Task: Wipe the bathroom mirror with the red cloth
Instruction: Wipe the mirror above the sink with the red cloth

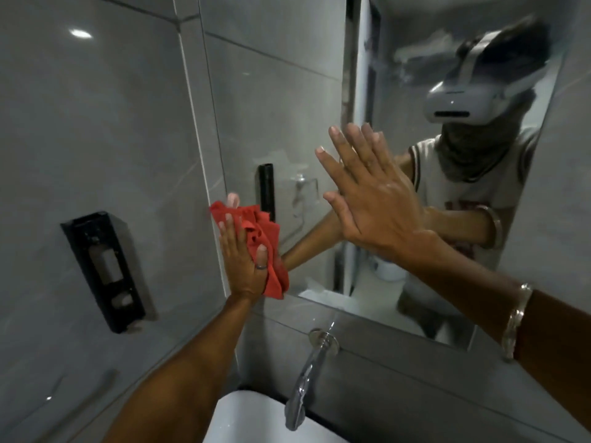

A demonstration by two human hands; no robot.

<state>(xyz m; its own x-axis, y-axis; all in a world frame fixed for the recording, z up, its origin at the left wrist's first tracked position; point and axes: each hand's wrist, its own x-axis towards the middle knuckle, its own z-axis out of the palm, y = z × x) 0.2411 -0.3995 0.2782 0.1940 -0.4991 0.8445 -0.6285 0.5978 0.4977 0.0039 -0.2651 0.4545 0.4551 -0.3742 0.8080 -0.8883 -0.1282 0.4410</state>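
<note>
The bathroom mirror (278,100) fills the wall ahead, and a person's reflection shows in its right part. My left hand (243,260) presses the crumpled red cloth (267,247) flat against the mirror's lower left corner, fingers spread over it. My right hand (367,193) rests flat on the glass further right and higher, fingers apart, holding nothing. A metal bangle (516,318) sits on my right wrist.
A black soap dispenser (105,270) hangs on the grey tiled wall at left. Below the mirror a chrome tap (307,375) juts from the wall over a white basin (256,420). The mirror's bottom edge runs just under my left hand.
</note>
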